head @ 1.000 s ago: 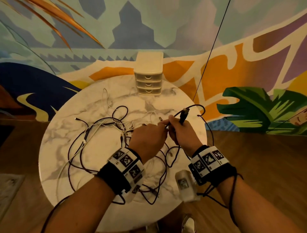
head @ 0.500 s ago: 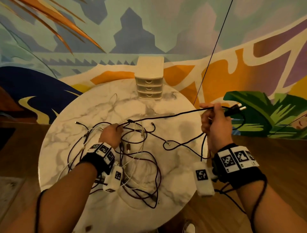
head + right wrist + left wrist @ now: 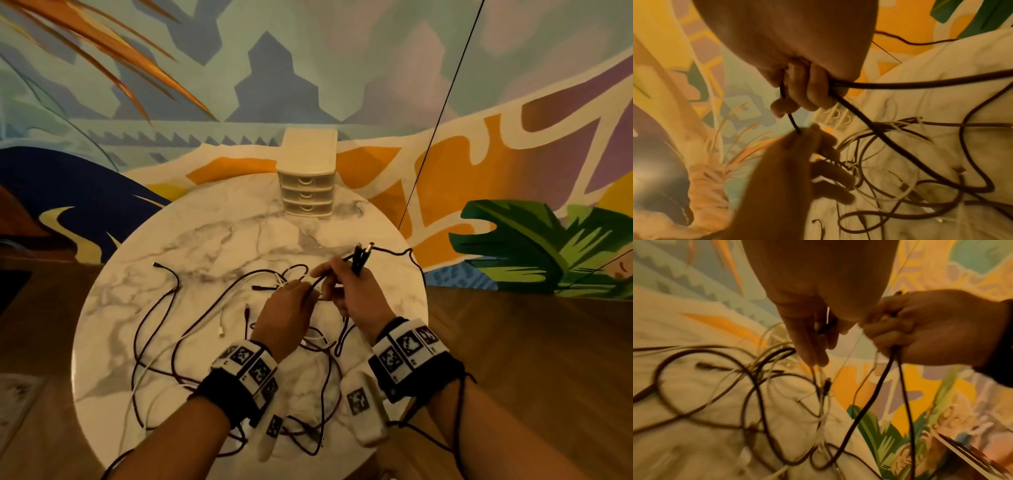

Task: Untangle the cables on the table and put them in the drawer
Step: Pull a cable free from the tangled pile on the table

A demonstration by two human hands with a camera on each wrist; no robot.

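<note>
A tangle of black and white cables (image 3: pixel 191 329) sprawls over the round marble table (image 3: pixel 144 260). My right hand (image 3: pixel 342 277) grips a black cable (image 3: pixel 359 257) in its curled fingers (image 3: pixel 807 87), and the cable's plug ends stick up above the fist. Two strands of it hang down from the fist (image 3: pixel 898 369). My left hand (image 3: pixel 301 291) is just left of the right one and pinches the same black cable (image 3: pixel 793 121) between thumb and fingertips (image 3: pixel 812 344). A small cream unit of three drawers (image 3: pixel 307 192), all closed, stands at the table's far edge.
Loose plug ends lie on the marble at the left (image 3: pixel 156 264) and centre (image 3: pixel 222 330). A painted mural wall (image 3: pixel 513 137) rises close behind the table. Wooden floor (image 3: pixel 513 342) lies to the right. A thin dark line (image 3: pixel 442 113) runs diagonally in front of the wall.
Half a second ago my right hand was stretched out right with the cable taut and my left held the tangle at the left. Now both hands are together again over the table's centre-right.
</note>
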